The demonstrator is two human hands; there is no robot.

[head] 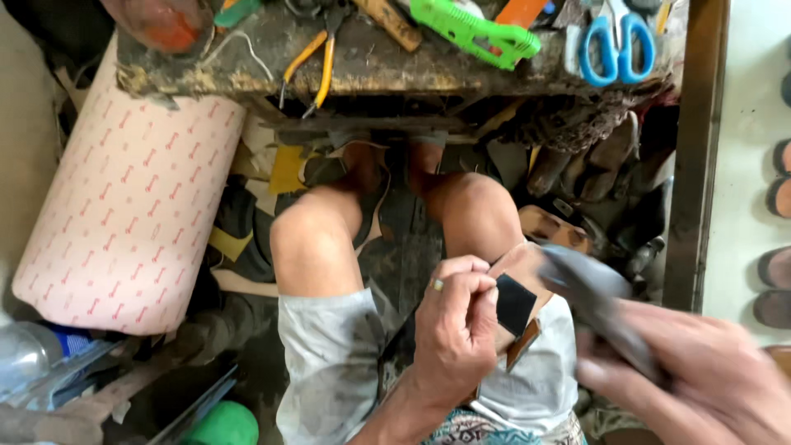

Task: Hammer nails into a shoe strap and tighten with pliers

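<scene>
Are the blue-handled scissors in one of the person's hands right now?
No, the blue-handled scissors lie on the cluttered workbench, far from both hands.

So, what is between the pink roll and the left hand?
In the head view, the person's bare left knee and the grey shorts lie between the pink roll and the left hand, which pinches a black patch.

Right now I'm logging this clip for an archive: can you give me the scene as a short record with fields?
setting: cluttered workbench above the seated person's bare knees
left hand: pinches a small black patch against a tan leather piece on the lap
right hand: grips a grey tool, motion-blurred, kind unclear
on bench: blue scissors, yellow-handled pliers, green plastic tool
left side: pink patterned roll
</scene>
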